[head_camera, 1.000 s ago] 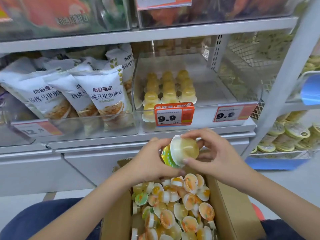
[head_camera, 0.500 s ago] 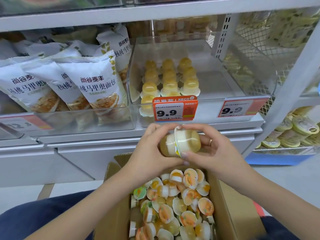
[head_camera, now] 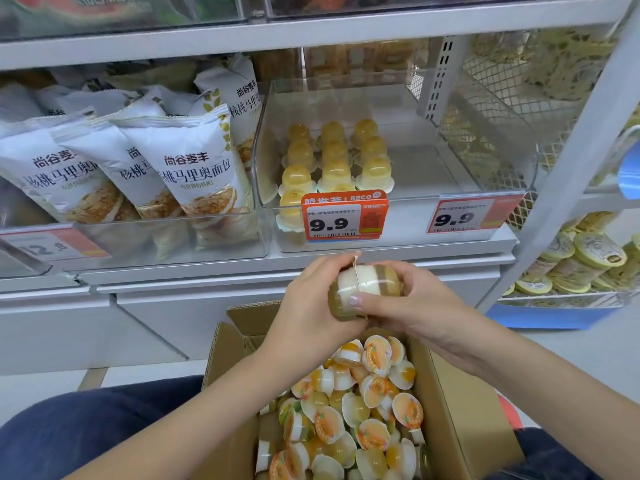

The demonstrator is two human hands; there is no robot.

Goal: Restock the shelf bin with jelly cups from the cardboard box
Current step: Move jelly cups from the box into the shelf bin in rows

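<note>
Cardboard box (head_camera: 460, 410) sat open on the lap, packed with loose jelly cups (head_camera: 349, 420) lying every which way. Both hands were up over it, just under the shelf edge, with two cups (head_camera: 363, 289) held together between them (stacked rim to rim, looked like). Left hand (head_camera: 311, 306) curled around the left cup, right hand (head_camera: 426, 303) wrapped round the other one, thumb laid across the seam. Clear bin (head_camera: 491, 188) above had neat rows of yellow cups (head_camera: 334, 157) on its left side, upside down, right side bare. Orange 9.9 tag (head_camera: 343, 216) was clipped to the front, bread bags (head_camera: 194, 168) in the next bin over.
</note>
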